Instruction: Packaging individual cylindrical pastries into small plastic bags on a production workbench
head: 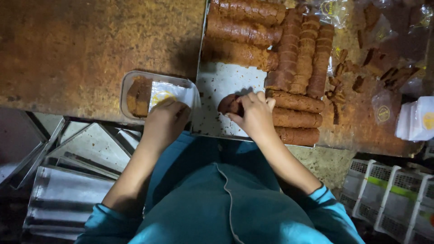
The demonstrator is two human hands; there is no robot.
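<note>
Brown slice [228, 104], seemingly in right hand [255, 115]

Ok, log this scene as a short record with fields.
left hand: rests on the clear tub, fingers curled
tub contents: brown slices at its left end, a label
right hand: grips a brown piece on the metal tray
tray: ridged brown rolls stacked beside and behind the hand
table: rusty brown top
far right: scraps, empty bags

Rusty table [81, 49]: metal tray [221, 83], plastic container [156, 92].
</note>
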